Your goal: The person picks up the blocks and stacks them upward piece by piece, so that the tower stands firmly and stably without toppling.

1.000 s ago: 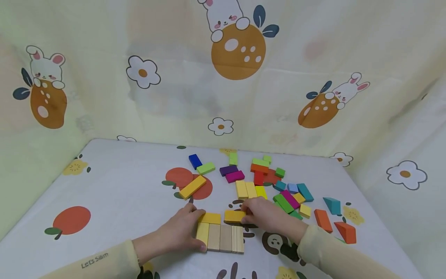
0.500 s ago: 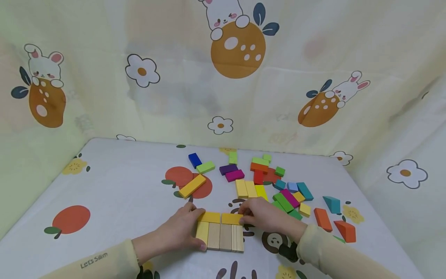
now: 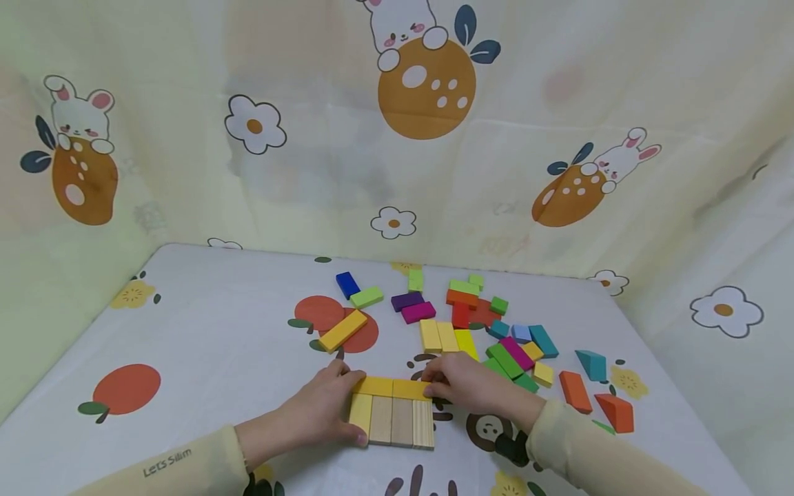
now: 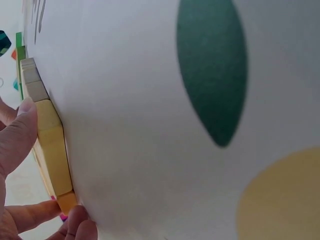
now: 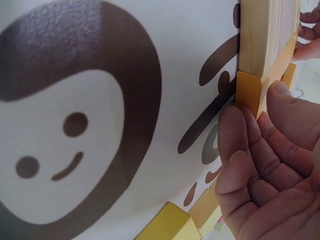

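here the yellow block [image 3: 411, 389] sits pinched at the right hand [image 3: 471, 389] fingertips.

the counter [image 3: 217, 331] cloth is white with orange fruit, green leaves and a brown monkey face. the backdrop curtain [image 3: 310, 138] is pale yellow with bunnies and white flowers. four pale wood blocks [image 3: 392, 421] sit under two yellow blocks [image 3: 391, 388]. loose blocks [image 3: 496, 331] are blue, green, purple, magenta, red, orange, teal. cream sleeves [image 3: 174, 468].
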Motion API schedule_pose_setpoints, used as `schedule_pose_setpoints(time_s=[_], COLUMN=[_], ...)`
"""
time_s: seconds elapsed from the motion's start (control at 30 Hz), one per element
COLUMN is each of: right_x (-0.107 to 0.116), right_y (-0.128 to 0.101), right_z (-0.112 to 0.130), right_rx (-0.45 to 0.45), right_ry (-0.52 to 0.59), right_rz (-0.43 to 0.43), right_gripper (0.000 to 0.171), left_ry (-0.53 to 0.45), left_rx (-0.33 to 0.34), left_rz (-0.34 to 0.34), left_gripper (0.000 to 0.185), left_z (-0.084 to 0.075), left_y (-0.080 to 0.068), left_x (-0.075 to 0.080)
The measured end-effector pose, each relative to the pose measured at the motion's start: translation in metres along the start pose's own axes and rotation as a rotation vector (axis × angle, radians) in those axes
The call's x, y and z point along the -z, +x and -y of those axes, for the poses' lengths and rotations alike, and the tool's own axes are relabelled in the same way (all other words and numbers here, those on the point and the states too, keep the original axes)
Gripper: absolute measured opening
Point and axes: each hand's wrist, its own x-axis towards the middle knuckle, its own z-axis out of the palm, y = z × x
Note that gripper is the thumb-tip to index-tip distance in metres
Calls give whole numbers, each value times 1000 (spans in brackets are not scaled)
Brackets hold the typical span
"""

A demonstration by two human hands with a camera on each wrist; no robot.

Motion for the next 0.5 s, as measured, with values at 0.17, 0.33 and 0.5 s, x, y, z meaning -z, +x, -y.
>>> schedule_pose_setpoints(time_s=[0.17, 0.33, 0.5], right_x=[-2, -3, 2], right_y=[3, 4, 5], right_z=[2, 2, 2], right_rx=[-21, -17, 13], right_ry=[-15, -22, -52], right_rz=[19, 30, 3], right_gripper=[14, 14, 16], left_ry=[2, 10, 15], left_rx=[2, -7, -16], left_rz=[5, 6, 2], left_gripper=[87, 87, 87], left_z=[0, 0, 1], left_y=[-1, -1, -1], left_x=[1, 1, 1])
